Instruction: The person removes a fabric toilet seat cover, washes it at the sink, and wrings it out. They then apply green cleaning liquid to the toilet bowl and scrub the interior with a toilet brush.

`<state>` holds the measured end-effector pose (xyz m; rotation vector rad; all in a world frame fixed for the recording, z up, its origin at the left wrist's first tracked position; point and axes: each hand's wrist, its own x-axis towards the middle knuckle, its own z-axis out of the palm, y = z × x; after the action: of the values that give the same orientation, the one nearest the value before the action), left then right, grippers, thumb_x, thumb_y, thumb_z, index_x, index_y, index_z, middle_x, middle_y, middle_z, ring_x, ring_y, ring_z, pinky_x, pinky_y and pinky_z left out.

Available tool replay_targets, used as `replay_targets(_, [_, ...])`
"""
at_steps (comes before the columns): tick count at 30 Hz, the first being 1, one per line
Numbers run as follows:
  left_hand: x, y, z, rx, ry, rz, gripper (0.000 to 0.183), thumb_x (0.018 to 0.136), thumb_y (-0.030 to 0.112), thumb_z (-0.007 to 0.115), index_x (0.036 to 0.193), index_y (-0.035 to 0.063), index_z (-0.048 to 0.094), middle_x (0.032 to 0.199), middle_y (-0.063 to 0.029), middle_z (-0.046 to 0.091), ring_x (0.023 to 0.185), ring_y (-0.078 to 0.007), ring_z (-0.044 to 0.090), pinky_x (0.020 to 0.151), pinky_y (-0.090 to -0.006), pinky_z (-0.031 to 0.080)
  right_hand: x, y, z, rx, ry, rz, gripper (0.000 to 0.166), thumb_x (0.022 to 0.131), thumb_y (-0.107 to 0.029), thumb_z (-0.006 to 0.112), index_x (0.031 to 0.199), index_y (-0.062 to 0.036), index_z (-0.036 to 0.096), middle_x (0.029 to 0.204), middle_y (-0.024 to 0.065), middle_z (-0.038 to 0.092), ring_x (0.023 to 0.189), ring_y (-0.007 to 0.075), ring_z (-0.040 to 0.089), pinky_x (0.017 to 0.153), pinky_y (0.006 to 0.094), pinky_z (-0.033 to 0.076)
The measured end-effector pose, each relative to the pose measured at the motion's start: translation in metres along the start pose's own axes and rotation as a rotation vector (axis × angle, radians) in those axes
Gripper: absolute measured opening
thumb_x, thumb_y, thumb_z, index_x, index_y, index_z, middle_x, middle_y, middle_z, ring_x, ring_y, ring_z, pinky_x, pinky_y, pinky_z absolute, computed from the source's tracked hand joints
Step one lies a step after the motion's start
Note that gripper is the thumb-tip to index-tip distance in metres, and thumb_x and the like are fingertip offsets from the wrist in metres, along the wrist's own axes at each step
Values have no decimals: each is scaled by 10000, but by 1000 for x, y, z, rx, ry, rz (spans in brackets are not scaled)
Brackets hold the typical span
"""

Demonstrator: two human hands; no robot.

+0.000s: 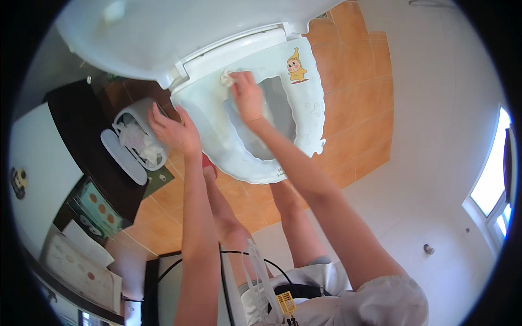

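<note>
My right hand (248,98) grips a crumpled white tissue (227,77) against the rear left of a pale toilet seat pad (212,134). Faint stars and a yellow cartoon figure (297,67) decorate the pad, whose edge is wavy. Through its opening part of the grey-looking toilet bowl (281,110) shows; my forearm covers some of it. My left hand (175,130) is beside the pad's left edge, fingers spread and holding nothing. Behind the pad stands the raised white toilet lid (163,36).
At left, a white waste bin (144,106) with crumpled tissues has its lid (123,157) swung aside. A dark cabinet (87,134) stands beyond it. Orange tiles (346,110) cover the floor, meeting a pale wall (428,134) on the right. A red shoe (209,163) shows below the pad.
</note>
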<state>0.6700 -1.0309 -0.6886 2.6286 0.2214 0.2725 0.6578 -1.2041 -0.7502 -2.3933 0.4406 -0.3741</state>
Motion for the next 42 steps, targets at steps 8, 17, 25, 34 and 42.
replay_targets(8, [1,0,54,36,-82,-30,624,911,339,362,1360,-56,180,1296,-268,328,1161,-409,366,954,-473,301,-12,-30,17,113,170,246,186,719,6,564,893,-57,570,833,117,547,719,298,554,638,387,446])
replay_targets(17, [2,-6,51,19,-116,-78,608,914,319,327,1360,-66,177,1283,-281,369,1137,-418,384,969,-464,271,11,-23,20,179,236,368,137,739,-8,558,861,-63,587,824,123,558,681,292,551,607,358,453])
replay_targets(25, [1,-20,56,-49,-130,-78,558,918,262,300,1349,-76,194,1260,-272,417,1091,-419,429,957,-445,292,18,-18,20,70,174,80,158,716,14,571,851,-69,577,838,90,558,671,272,567,590,362,463])
replay_targets(34, [-3,-22,58,-91,-95,-29,524,915,223,297,1352,-53,214,1215,-235,473,1032,-397,458,942,-454,289,-39,-82,24,372,61,257,163,714,50,521,821,-62,573,817,116,543,737,299,550,628,356,453])
replay_targets(42, [-5,-11,56,-86,-132,-77,508,918,215,283,1347,-52,226,1187,-226,501,1042,-397,458,949,-462,277,-3,0,-5,18,440,447,208,715,77,502,852,-65,569,829,117,526,729,308,537,654,375,428])
